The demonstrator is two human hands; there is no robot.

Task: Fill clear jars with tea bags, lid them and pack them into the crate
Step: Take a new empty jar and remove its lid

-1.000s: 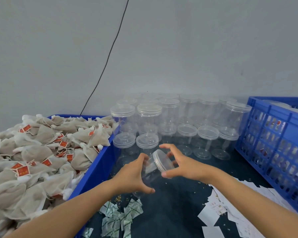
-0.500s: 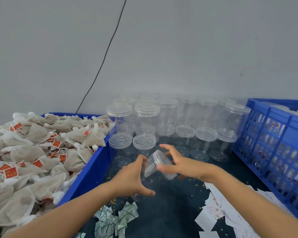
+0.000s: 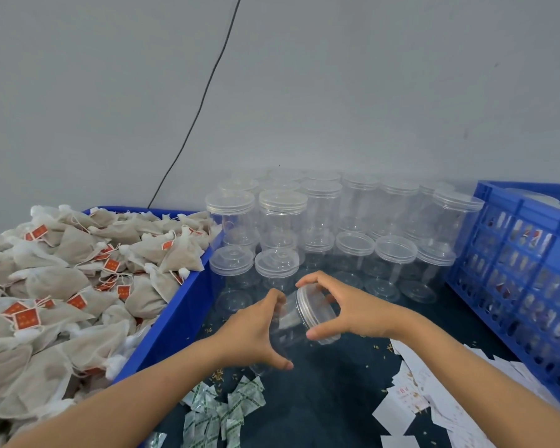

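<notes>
My left hand [image 3: 256, 331] grips the body of an empty clear jar [image 3: 283, 331], tilted with its mouth toward the right. My right hand [image 3: 353, 310] holds the jar's clear lid [image 3: 317, 310] by its rim, thumb below and fingers arched over the top. Whether the lid sits on the jar's mouth or just off it I cannot tell. A blue bin at the left holds a heap of tea bags [image 3: 78, 286] with red tags. The blue crate [image 3: 514, 279] stands at the right with filled jars showing through its slots.
Stacked empty lidded jars [image 3: 324, 227] fill the back of the dark table [image 3: 330, 399]. Small green-and-white sachets [image 3: 220, 415] lie near the front. White paper labels [image 3: 414, 399] are scattered at the right. A black cable runs up the grey wall.
Both hands have drawn the jar slightly nearer and lower. The right hand has shifted round the lid, from flat behind it to thumb under and fingers over its rim.
</notes>
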